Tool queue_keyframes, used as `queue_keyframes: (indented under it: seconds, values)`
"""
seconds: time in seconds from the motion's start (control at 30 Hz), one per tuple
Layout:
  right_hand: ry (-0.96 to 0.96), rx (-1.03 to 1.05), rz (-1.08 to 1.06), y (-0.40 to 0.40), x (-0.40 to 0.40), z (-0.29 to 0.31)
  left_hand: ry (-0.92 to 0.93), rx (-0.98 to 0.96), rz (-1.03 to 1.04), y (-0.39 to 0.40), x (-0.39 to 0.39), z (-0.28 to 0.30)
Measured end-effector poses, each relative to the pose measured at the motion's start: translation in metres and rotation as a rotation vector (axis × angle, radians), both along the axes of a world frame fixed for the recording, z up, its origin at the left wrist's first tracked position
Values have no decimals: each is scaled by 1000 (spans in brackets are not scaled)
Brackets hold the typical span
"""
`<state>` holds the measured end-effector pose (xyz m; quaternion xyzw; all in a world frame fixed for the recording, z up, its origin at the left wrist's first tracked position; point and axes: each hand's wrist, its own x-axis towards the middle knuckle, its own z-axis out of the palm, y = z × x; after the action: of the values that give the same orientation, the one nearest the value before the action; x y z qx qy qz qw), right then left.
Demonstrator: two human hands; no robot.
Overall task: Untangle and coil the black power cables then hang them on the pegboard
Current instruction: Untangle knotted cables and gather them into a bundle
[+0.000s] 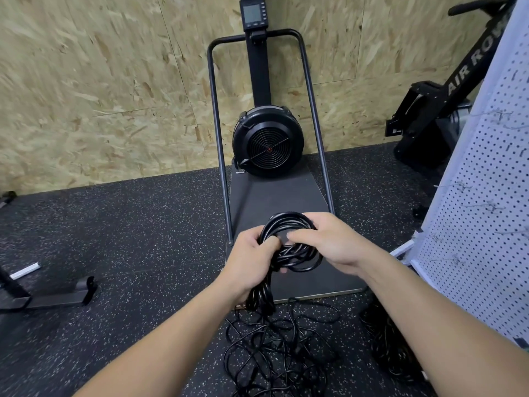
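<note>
Holding one black coil (289,242) at chest height, the left hand (252,253) grips its side with curled fingers while the right hand (329,242) pinches the loops. Keeping the turns even and tight before securing them should help. One tangled pile (274,348) lies on the floor below; one white pegboard (475,196) stands at right.

1. Left hand (252,253): bare, no glove, ring or watch visible.
2. Right hand (329,242): likewise bare.
3. Both forearms: uncovered to the frame edge; no sleeve visible.
</note>
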<state>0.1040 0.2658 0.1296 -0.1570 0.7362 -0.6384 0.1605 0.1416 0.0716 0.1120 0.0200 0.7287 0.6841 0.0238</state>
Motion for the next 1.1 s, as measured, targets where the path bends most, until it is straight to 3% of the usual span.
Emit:
queue_keyframes:
  seconds: [0.23,0.4,0.5,0.73,0.9,1.1]
  values:
    - [-110,-23,-104,1,-5,-21,40,-112,-1,0,-3,-3]
    - [-353,-135,91,8,-4,-22,63,-117,-103,1,3,1]
    - [-356,-107,238,13,1,-14,72,-108,-172,3,6,5]
    - [-467,-50,360,21,-1,-18,95,-119,-206,-1,7,1]
    - [-494,-175,114,4,-6,-25,147,-213,-115,-3,7,3]
    - [-213,-206,-239,-14,-4,-20,126,-177,-35,2,6,7]
